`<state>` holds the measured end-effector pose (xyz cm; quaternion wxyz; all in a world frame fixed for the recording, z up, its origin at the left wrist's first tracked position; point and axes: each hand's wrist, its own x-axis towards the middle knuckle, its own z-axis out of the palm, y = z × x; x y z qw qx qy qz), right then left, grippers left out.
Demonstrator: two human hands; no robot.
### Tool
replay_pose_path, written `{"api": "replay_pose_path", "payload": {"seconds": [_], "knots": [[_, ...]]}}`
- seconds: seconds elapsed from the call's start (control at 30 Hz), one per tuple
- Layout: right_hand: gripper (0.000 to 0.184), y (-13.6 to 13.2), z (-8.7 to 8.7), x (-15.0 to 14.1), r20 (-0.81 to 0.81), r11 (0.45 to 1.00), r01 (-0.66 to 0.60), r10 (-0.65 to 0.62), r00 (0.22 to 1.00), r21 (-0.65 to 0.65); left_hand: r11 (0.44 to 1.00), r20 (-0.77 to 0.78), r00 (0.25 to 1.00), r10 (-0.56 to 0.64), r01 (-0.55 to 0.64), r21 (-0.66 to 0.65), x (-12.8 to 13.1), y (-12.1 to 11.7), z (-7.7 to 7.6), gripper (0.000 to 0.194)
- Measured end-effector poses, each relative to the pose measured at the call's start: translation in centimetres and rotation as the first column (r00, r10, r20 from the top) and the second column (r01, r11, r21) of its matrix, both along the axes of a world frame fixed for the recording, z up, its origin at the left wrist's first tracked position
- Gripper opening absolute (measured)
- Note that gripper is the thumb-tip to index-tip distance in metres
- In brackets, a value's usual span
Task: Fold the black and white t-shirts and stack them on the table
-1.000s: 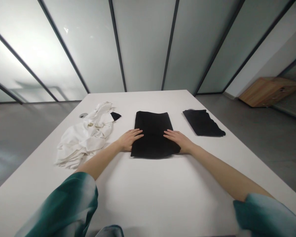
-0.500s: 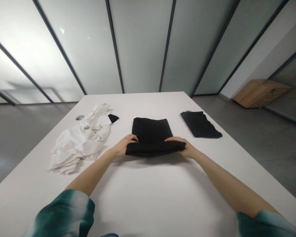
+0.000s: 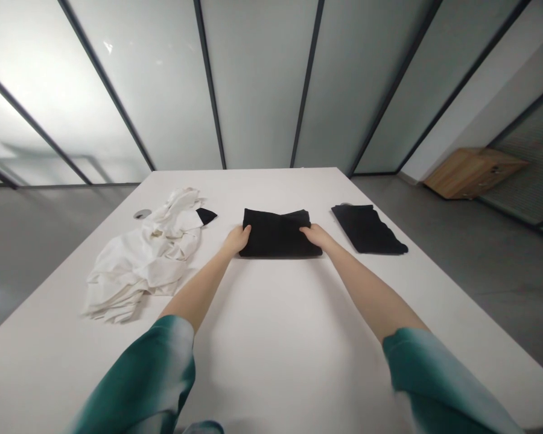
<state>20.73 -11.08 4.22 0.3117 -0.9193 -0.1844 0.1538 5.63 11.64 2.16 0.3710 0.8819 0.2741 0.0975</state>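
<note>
A black folded garment lies across the middle of the white table, doubled into a flat rectangle; its exact kind does not show. My left hand grips its left side, thumb on top and fingers hidden behind the edge. At the opposite side, my right hand holds it the same way, thumb over the cloth. Farther right sits another folded black garment, apart from both hands. To the left is a crumpled heap of white cloth, with a black cloth corner poking out beside it.
The white table reaches to a frosted glass partition. A round grey disc is set near its left edge. On the floor at the right stands a wooden cabinet.
Both hands have moved away from me, carrying the near part of the black garment over its far part. It is now a shorter rectangle. The other cloths stay put.
</note>
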Motion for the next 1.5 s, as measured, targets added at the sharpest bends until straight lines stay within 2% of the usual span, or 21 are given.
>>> {"api": "replay_pose_path", "payload": {"seconds": [0.07,0.17,0.2,0.27,0.33,0.4,0.47,0.5,0.57,0.67,0.83,1.0,1.1,1.2,1.27,1.4,1.5], "knots": [[0.031,0.1,-0.7,0.1,0.043,0.999,0.018,-0.016,0.999,-0.035,0.987,-0.106,0.994,0.025,-0.007,0.162,0.3,-0.2,0.3,0.045],[0.035,-0.1,-1.4,-0.2,0.131,0.99,0.054,-0.037,0.991,-0.127,0.957,-0.217,0.973,0.074,-0.007,0.291,0.3,-0.6,0.8,0.043],[0.037,-0.2,-1.4,-0.4,0.176,0.984,0.068,-0.038,0.984,-0.166,0.947,-0.219,0.971,0.094,-0.019,0.321,0.2,-0.7,1.0,0.041],[0.045,-0.2,-1.2,-1.0,0.316,0.97,0.11,-0.037,0.948,-0.215,0.915,-0.125,0.986,0.109,-0.05,0.4,-0.2,-1.3,1.5,0.037],[0.057,0.0,-0.8,-1.7,0.494,0.974,0.137,-0.03,0.869,-0.182,0.861,0.049,0.999,0.017,-0.04,0.507,-0.5,-2.1,2.0,0.041],[0.06,0.5,-0.3,-2.4,0.637,0.99,0.055,0.04,0.77,-0.128,0.792,0.135,0.977,-0.165,0.049,0.609,-0.5,-3.1,2.4,0.045],[0.055,1.0,-0.2,-3.0,0.686,0.978,-0.133,0.21,0.696,-0.163,0.732,0.073,0.951,-0.301,0.181,0.657,-0.1,-4.0,2.4,0.049],[0.053,1.3,-0.4,-3.1,0.668,0.954,-0.213,0.299,0.681,-0.21,0.719,0.009,0.947,-0.321,0.238,0.653,0.2,-4.3,2.4,0.052],[0.057,1.7,-1.0,-3.1,0.562,0.91,-0.28,0.411,0.718,-0.307,0.743,-0.142,0.944,-0.299,0.324,0.585,0.9,-4.5,1.9,0.061],[0.067,1.8,-2.3,-2.5,0.376,0.889,-0.255,0.4,0.836,-0.38,0.821,-0.3,0.919,-0.255,0.37,0.434,1.6,-4.0,1.1,0.072],[0.069,1.7,-3.6,-1.5,0.295,0.902,-0.273,0.375,0.879,-0.334,0.862,-0.297,0.92,-0.257,0.357,0.361,1.6,-3.6,0.4,0.075],[0.065,2.0,-3.6,-1.3,0.252,0.943,-0.278,0.318,0.914,-0.183,0.886,-0.24,0.935,-0.263,0.332,0.323,2.0,-3.5,0.1,0.073],[0.052,1.4,-2.7,-0.4,0.164,0.964,-0.266,0.259,0.952,0.025,0.906,-0.204,0.927,-0.314,0.357,0.228,2.3,-2.3,0.4,0.068],[0.041,-0.9,-1.8,0.7,0.204,0.927,-0.185,0.121,0.971,0.328,0.945,-0.039,0.96,-0.277,0.28,0.171,1.3,-0.7,0.8,0.056],[0.036,-3.0,-1.8,0.9,0.265,0.888,-0.11,-0.013,0.964,0.446,0.969,0.102,0.978,-0.182,0.161,0.186,-0.3,0.1,0.7,0.049],[0.028,-6.5,-3.2,-0.2,0.283,0.872,0.026,-0.187,0.941,0.489,0.987,0.191,0.981,-0.013,-0.018,0.162,-4.3,0.5,-0.6,0.04],[0.024,-7.4,-4.6,-1.2,0.246,0.884,0.08,-0.214,0.945,0.461,0.985,0.176,0.984,0.033,-0.062,0.162,-6.1,0.1,-1.8,0.033]]}}
